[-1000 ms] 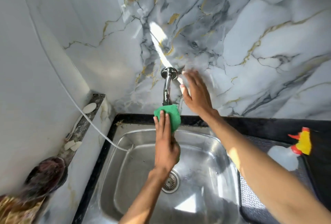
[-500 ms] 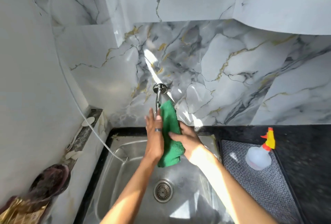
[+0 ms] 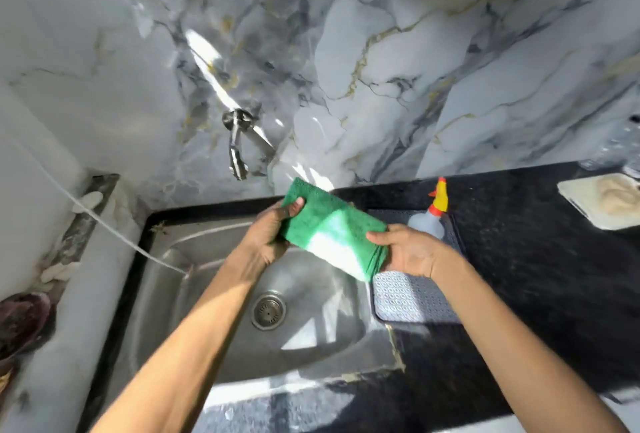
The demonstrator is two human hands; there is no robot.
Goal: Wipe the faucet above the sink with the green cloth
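Observation:
The chrome faucet (image 3: pixel 237 145) juts from the marble wall above the steel sink (image 3: pixel 194 294), bare and slightly blurred. The folded green cloth (image 3: pixel 329 228) is stretched between both hands over the sink's right side, below and to the right of the faucet and apart from it. My left hand (image 3: pixel 268 235) grips the cloth's upper left end. My right hand (image 3: pixel 408 252) holds its lower right end, thumb on top. Sunlight bleaches part of the cloth.
A spray bottle (image 3: pixel 429 217) with a red and yellow nozzle lies on a perforated mat (image 3: pixel 408 297) right of the sink. A white tray (image 3: pixel 602 204) sits on the black counter (image 3: pixel 536 259). A thin white hose (image 3: pixel 104 224) runs into the sink from the left ledge.
The cloth has come off the faucet and moved down and right. Both hands now hold it by its ends over the sink. The view has also shifted.

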